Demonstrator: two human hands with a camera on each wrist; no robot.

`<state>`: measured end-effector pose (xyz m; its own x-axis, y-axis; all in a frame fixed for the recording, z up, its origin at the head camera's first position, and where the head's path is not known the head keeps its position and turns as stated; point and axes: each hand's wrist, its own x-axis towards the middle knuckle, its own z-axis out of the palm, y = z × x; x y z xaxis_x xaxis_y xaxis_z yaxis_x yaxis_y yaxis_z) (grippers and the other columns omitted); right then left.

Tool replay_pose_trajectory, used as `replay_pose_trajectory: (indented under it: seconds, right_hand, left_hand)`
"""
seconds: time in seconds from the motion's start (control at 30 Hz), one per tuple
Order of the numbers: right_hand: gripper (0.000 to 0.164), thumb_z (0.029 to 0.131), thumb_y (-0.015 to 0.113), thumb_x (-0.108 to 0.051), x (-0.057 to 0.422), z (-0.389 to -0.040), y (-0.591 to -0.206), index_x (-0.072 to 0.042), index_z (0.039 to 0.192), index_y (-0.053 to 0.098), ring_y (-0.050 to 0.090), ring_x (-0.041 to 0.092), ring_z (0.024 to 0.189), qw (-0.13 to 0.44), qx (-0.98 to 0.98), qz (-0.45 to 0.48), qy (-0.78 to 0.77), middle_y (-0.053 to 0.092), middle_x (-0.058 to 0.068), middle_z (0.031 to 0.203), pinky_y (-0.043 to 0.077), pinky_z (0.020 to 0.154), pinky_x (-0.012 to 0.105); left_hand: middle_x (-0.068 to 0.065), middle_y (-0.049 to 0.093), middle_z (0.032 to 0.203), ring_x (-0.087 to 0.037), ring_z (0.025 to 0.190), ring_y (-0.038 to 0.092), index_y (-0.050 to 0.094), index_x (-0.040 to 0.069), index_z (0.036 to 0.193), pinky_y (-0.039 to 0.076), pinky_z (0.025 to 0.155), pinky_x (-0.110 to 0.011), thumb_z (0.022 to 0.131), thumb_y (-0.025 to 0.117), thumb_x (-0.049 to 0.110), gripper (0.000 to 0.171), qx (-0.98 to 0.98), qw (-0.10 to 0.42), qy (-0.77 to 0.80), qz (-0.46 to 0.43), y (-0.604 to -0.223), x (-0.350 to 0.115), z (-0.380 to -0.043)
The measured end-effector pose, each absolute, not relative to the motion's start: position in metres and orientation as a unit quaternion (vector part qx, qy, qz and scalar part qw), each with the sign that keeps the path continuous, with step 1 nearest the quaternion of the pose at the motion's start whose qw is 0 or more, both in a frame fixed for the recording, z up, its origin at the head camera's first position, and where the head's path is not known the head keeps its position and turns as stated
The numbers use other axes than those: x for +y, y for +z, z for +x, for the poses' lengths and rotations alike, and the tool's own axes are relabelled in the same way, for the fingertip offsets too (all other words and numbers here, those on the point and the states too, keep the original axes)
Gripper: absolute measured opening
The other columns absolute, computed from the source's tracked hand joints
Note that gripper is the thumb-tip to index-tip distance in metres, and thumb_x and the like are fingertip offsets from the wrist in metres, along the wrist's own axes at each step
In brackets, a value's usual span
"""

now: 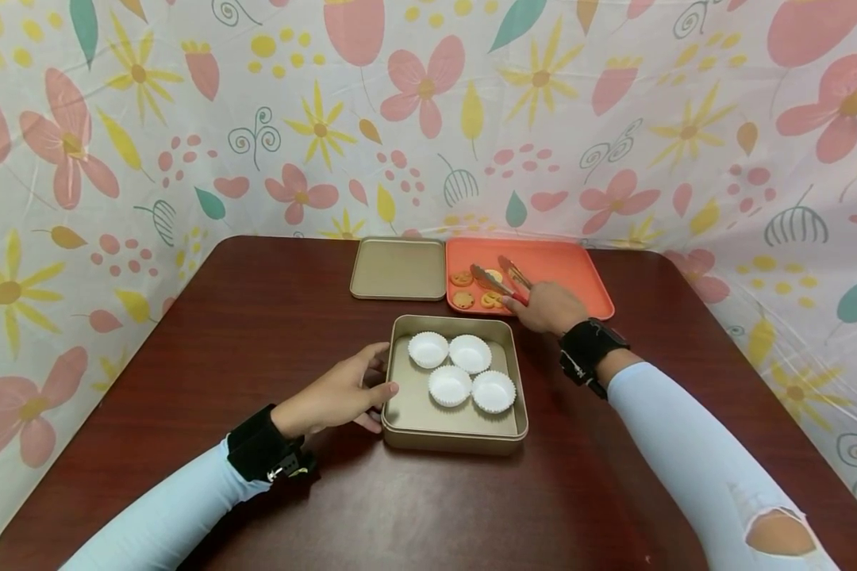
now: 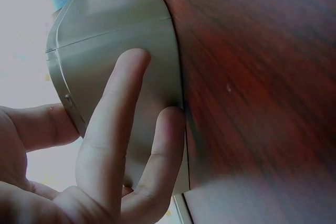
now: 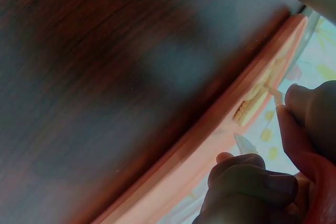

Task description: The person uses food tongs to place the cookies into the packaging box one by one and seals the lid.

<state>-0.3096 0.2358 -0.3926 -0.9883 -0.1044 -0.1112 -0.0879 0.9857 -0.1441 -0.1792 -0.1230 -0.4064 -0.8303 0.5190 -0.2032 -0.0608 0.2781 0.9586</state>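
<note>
My right hand (image 1: 553, 308) grips a pair of tongs (image 1: 487, 279) with red handles and metal ends. The tongs' arms are spread over the cookies (image 1: 463, 300) at the left part of an orange tray (image 1: 564, 274). In the right wrist view, fingers and thumb close round the red handle (image 3: 296, 135), beside the tray's edge. My left hand (image 1: 339, 392) holds the left wall of a square gold tin (image 1: 409, 408), thumb over the rim and fingers against the outside. Inside the tin sit several white fluted paper cups (image 1: 451, 385), with nothing in them.
A flat gold lid (image 1: 398, 270) lies at the back of the dark wooden table (image 1: 271, 317), against the orange tray's left side. Behind the table hangs a flower-patterned cloth (image 1: 414, 119). The tin stands in front of the lid and the tray.
</note>
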Motion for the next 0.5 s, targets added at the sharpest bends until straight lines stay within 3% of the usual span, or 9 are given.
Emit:
replay_pose_trajectory:
  seconds: [0.5]
  right_hand:
    - [0.06, 0.104, 0.049, -0.057, 0.2349, -0.3092, -0.3953, -0.005, 0.076, 0.06, 0.057, 0.028, 0.066, 0.068, 0.994, -0.037, -0.078, 0.055, 0.011, 0.071, 0.048, 0.057, 0.037]
  left_hand:
    - [-0.029, 0.038, 0.149, -0.036, 0.096, 0.067, 0.014, 0.005, 0.162, 0.066, 0.068, -0.044, 0.104, 0.06, 0.011, 0.074, 0.76, 0.248, 0.582, 0.148, -0.4066, -0.1228, -0.1792]
